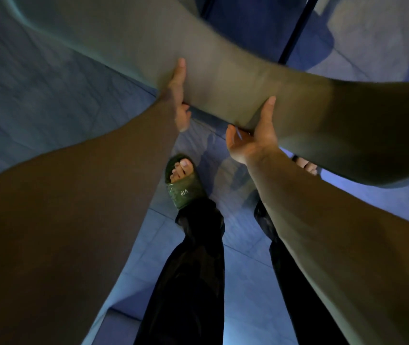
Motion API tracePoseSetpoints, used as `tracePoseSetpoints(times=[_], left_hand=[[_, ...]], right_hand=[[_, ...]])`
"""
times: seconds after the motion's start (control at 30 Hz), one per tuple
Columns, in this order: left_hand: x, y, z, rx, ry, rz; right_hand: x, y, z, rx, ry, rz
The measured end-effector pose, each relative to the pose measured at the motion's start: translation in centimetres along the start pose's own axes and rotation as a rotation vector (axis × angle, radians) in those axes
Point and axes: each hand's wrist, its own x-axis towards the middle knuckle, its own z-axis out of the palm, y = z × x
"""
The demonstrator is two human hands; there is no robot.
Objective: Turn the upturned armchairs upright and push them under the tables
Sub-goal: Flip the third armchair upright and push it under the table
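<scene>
Single head cam, no second view so nothing shared. Looks steeply down along wearer's own body toward blue-grey tiled floor. Wide-angle, edges bend hard. Very close: both bare forearms fill lower corners, left hand and right hand sit near frame centre against curved grey-beige upholstered armchair edge, which spans upper half. Straight below lens: black trouser legs and green slide sandal. Thin dark pole top right. Picture motion-blurred, dim bluish light.

Dim bluish light, motion blur (edges warped), soft shadows.
</scene>
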Motion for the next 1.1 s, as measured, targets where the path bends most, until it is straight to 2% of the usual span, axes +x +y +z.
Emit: tracePoseSetpoints(times=[0.3,0.63,0.8,1.1], left_hand=[[-9.4,1.2,-0.9,0.003,0.074,0.006],[-23.8,3.6,-1.2,0.028,0.012,0.059],[-31.1,6.7,-1.6,0.073,0.028,0.164],[-42.8,13.7,0.3,0.219,0.087,0.421]], right_hand=[[-11.3,-0.4,-1.0,-0.041,0.078,-0.06],[-26.9,-2.5,-2.3,-0.068,0.19,-0.253],[-34.0,-3.6,-1.9,-0.057,0.178,-0.365],[-46.3,-7.2,1.1,-0.184,0.258,-0.561]])
